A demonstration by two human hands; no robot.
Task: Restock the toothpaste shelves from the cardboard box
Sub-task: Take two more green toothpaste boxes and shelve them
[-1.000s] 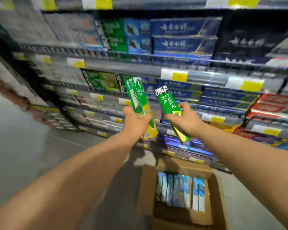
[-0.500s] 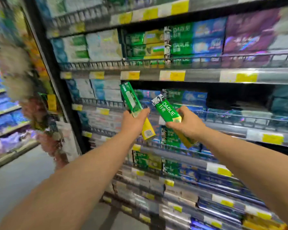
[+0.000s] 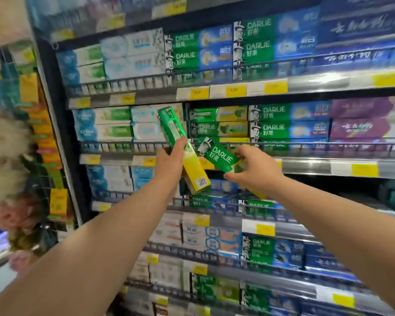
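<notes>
Far left: blurred fluffy hanging goods (image 3: 7, 151), can't tell what exactly. Next comes a black shelf post (image 3: 55, 115), then the shelves (image 3: 306, 164), packed w/ toothpaste cartons. Yellow price tags (image 3: 234, 91) run along the front edges and low wire rails (image 3: 128, 145) sit at each lip.

Left hand (image 3: 171, 161): arm reaches up from bottom left, fingers wrapped round the middle of a green-and-yellow pack (image 3: 172, 127). The pack is steeply tilted, green end up & left, yellow end w/ QR code down & right. It looks thick, poss. more than one carton; can't tell the count. It's held in front of the rail of the shelf at hand height, just left of the stocked green-yellow row (image 3: 217, 128).

Right hand (image 3: 254, 171): thumb on top, fingers under, pinching the right end of a green box (image 3: 220, 157) marked DARLIE. The box is tilted, logo end up & left, printed face toward the camera. It's in front of the rail and tag strip just below that same row. Its left end is just beside the yellow part of the pack; touching or not, can't tell.

Right of the hands, same shelf: green-blue cartons (image 3: 290, 120), then purple cartons (image 3: 360, 128). Top right: dark blue cartons (image 3: 360, 26), blurred. Lower shelves hold more rows, white, green & blue.
</notes>
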